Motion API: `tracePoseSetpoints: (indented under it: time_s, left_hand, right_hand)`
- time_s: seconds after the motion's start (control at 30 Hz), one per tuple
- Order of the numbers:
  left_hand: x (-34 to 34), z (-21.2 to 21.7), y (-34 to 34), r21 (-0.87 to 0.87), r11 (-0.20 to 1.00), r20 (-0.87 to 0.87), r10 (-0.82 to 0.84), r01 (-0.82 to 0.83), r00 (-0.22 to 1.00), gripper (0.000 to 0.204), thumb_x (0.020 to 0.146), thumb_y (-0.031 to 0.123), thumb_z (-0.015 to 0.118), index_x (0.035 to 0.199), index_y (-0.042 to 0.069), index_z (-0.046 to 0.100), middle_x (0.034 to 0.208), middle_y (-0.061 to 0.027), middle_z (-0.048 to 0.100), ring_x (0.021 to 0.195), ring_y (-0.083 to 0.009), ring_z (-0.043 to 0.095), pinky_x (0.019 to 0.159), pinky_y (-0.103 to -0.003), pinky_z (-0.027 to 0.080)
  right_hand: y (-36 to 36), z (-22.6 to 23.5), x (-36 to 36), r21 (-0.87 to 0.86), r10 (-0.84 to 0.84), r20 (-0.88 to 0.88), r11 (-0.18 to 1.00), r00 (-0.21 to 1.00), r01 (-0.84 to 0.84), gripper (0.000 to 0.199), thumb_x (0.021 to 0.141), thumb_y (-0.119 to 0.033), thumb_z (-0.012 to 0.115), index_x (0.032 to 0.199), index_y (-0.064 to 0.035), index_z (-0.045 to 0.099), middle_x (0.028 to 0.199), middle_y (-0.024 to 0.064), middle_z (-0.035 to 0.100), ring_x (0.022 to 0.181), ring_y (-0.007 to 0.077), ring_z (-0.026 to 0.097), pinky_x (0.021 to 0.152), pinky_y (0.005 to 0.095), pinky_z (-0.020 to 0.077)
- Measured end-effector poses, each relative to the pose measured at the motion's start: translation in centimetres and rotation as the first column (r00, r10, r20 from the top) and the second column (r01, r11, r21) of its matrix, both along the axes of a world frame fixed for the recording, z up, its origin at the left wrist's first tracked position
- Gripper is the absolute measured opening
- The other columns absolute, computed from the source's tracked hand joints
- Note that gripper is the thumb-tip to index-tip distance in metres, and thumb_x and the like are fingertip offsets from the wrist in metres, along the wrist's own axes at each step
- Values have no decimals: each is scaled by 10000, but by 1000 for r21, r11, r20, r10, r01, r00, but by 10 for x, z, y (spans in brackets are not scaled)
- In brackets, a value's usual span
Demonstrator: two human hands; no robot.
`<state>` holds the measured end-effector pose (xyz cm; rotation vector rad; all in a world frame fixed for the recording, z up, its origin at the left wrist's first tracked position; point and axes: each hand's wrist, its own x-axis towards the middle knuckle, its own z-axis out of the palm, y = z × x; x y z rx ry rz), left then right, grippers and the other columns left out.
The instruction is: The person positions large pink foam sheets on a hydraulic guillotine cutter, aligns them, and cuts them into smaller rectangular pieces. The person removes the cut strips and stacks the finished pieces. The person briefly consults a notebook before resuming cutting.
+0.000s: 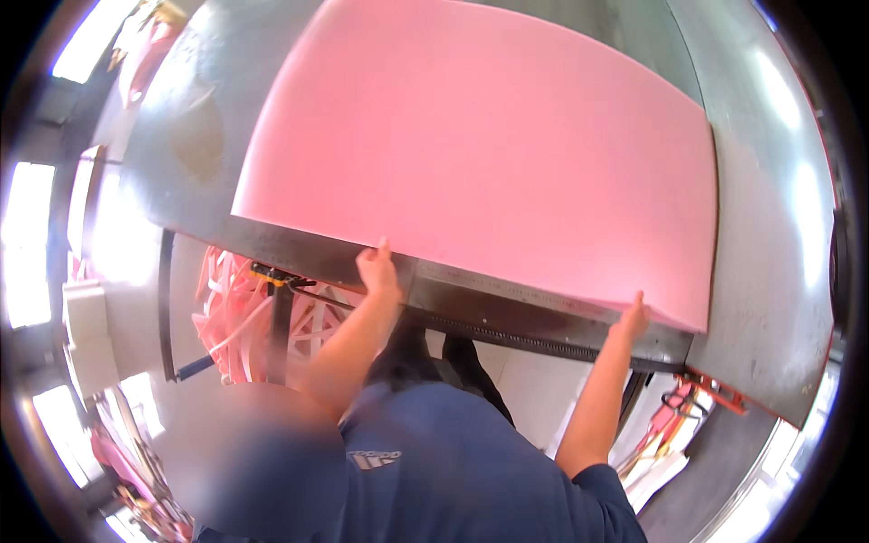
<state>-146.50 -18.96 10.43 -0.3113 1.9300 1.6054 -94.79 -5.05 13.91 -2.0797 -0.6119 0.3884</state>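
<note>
A large pink foam sheet [489,145] lies on a grey metal table, its near edge running slantwise in front of me. My left hand [378,271] is at the left part of that edge, fingers curled and one digit tip lapping over the foam. Close to the near right corner, my right hand [634,319] pinches the edge with the thumb on top; the sheet bows up slightly there. The fingers beneath the sheet are hidden.
The metal table [769,208] extends past the sheet on both sides. A dark ruled metal strip [489,303] runs along its near edge. Pink foam offcuts [237,317] are heaped below on the left; more scraps [665,416] hang below on the right, beside an orange bracket [720,394].
</note>
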Motion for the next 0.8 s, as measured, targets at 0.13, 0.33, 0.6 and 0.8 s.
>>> tracePoseSetpoints:
  time_s: [0.13,0.33,0.6,0.8]
  left_hand:
    - [18,-6,-2,98,995,340,-50,18,939,393,796,362,835,771,104,539,713,-10,530,571,-118,468,492,-292,392]
    - [36,96,62,350,816,282,-560,460,779,529,850,427,745,1163,5,682,1300,-176,573,1136,-283,545,962,-425,473]
    - [-156,373,145,721,497,-401,-269,483,876,328,802,293,725,982,21,696,1011,-107,643,920,-228,571,764,-433,475]
    - [-307,459,82,840,318,-421,-127,439,898,137,872,147,678,953,37,689,899,-98,693,858,-240,679,795,-359,557]
  right_hand:
    - [35,56,23,406,187,-704,898,685,172,422,873,-372,770,1036,3,668,937,94,718,770,225,694,587,309,561]
    - [108,156,83,423,374,-693,903,616,-72,294,881,-203,715,1082,-2,640,960,98,703,753,215,687,577,309,572]
    - [101,401,-38,924,836,-203,335,509,-183,307,961,-80,616,1242,42,595,1186,149,666,1049,237,659,847,316,573]
    - [-36,401,-278,940,854,-110,255,509,-226,445,991,-126,595,1389,34,473,1366,148,583,1214,258,594,1013,401,517]
